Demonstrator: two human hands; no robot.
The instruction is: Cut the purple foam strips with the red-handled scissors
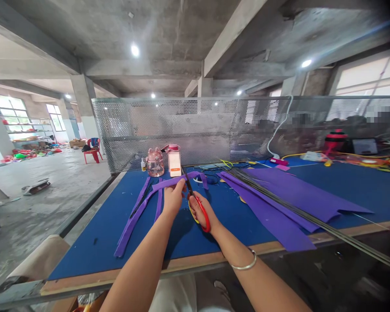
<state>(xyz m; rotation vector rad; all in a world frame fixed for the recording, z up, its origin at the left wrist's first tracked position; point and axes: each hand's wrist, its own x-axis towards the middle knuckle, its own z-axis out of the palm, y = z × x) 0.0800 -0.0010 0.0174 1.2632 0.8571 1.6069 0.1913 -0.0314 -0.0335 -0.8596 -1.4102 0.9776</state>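
Note:
My left hand [173, 199] pinches a long purple strip [137, 207], holding it up over the blue table. One end of this strip trails down to the lower left. My right hand [202, 211] is closed round the red handles of a pair of scissors [207, 220]. The dark blades point up and away, crossing the strip just right of my left fingers; I cannot tell whether they have cut into it. Beyond the blades, the strip's far end bends down. Another purple strip [159, 203] lies on the table behind my left hand.
Purple sheets [279, 190] and a bundle of long thin rods [299, 213] lie at the right, the rods jutting past the front edge. A pink bottle [155, 164], a phone [174, 165] and a small dropper bottle [143, 165] stand before the perforated metal screen [182, 125].

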